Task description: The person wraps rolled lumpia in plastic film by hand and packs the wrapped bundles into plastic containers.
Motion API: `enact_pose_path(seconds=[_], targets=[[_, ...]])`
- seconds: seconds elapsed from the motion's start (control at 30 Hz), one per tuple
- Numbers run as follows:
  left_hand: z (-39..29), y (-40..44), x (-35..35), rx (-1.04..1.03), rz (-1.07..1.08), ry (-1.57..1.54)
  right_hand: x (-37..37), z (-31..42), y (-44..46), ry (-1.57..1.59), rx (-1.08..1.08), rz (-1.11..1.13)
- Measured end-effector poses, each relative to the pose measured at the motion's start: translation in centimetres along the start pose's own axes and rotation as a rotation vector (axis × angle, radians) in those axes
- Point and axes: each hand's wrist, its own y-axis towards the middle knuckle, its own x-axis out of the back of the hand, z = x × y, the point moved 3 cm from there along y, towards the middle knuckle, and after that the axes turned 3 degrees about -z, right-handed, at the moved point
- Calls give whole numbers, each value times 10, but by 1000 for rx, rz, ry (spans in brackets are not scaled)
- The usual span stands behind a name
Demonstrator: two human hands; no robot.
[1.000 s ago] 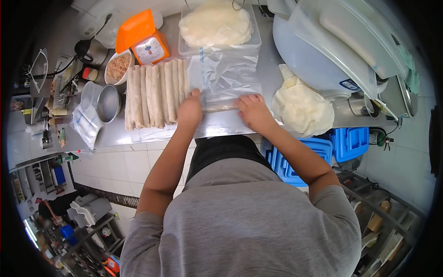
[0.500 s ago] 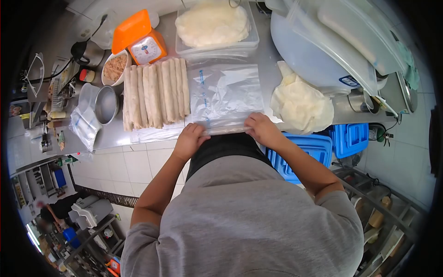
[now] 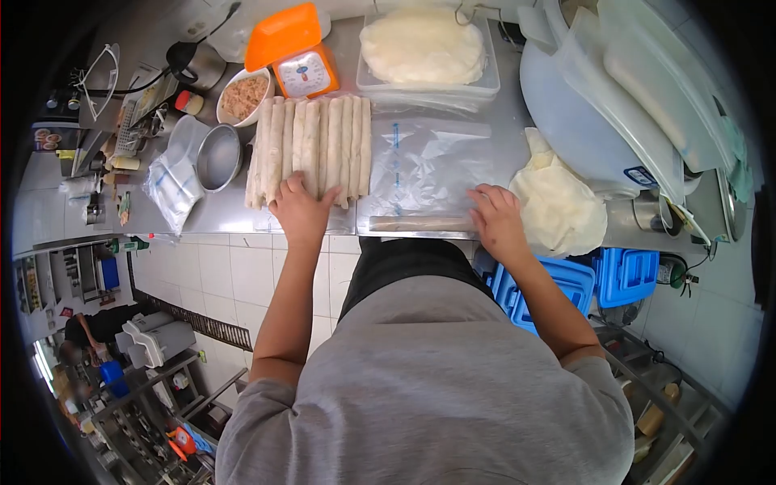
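My left hand [image 3: 301,212] is at the near ends of a row of long pale rolls [image 3: 311,145], thumb apart from the fingers, fingertips over one roll's end. My right hand [image 3: 499,217] hovers at or rests on the right side of a clear plastic sheet [image 3: 436,162], fingers loosely spread. A single roll [image 3: 420,224] lies along the sheet's near edge, under or inside the plastic, its right end close to my right fingers. Right of that hand is a crumpled stack of thin pale wrappers [image 3: 558,202].
Behind stand a bowl of minced filling [image 3: 242,99], an orange kitchen scale [image 3: 305,74] and a clear tub of wrappers [image 3: 428,87]. A metal bowl [image 3: 218,158] sits at left. Large plastic tubs [image 3: 582,113] lean at right; blue lids [image 3: 558,283] are below the counter.
My left hand has let go of the plastic's near edge and moved left onto the rolls. My right hand has loosened from the edge. The single roll now shows, and the view has shifted.
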Motion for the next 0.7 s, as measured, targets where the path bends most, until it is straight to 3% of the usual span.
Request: enact_pose_path(seconds=[0.13,0.23,0.33,0.43,0.53,0.63,0.7], targets=[[23,19,-9,192,196,-59,-3,-1,12,126,1,-43],[14,27,-6,175,225,51,0,0,23,186,-27,-90],[9,53,20,220,240,-110,8,-1,33,217,9,-185],[-32,69,85,11,154,-208,-3,-3,44,588,-284,-46],[-87,60,139,-136,241,-364,-26,10,52,1298,-809,148],[-104,44,135,-160,481,-638,-12,18,46,1862,-978,219],[-99,34,103,-202,532,-722,-5,-17,33,1807,-837,185]])
